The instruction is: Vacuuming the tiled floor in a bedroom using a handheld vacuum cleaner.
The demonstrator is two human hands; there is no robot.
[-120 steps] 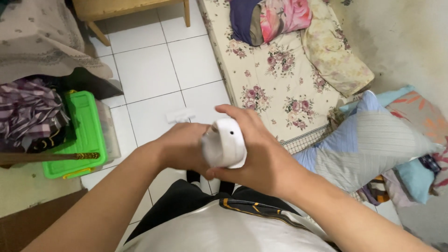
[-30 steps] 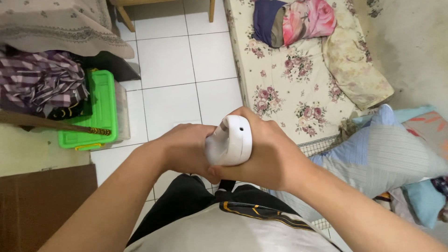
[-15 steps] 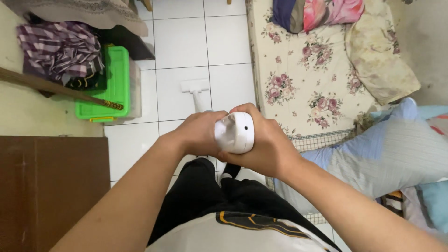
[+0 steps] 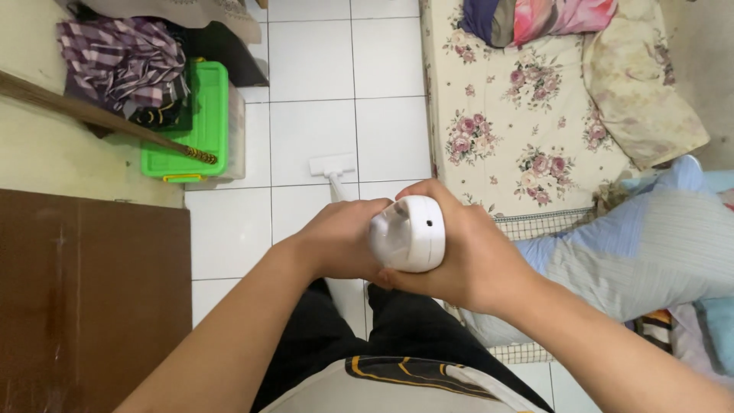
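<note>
Both hands wrapped tight around rounded white plastic vacuum handle (image 4: 409, 233), held above white tiled floor (image 4: 306, 138). Left hand (image 4: 340, 239) clasps handle's left side; right hand (image 4: 466, 256) cups right side and underside, fingers curled closed. Flat white floor head (image 4: 332, 165) rests on tile near floral mattress edge (image 4: 520, 122). Green plastic lidded box (image 4: 191, 126) at floor's left edge, beside checked purple cloth (image 4: 126, 57). Striped blue-grey pillow (image 4: 642, 252) at right.
</note>
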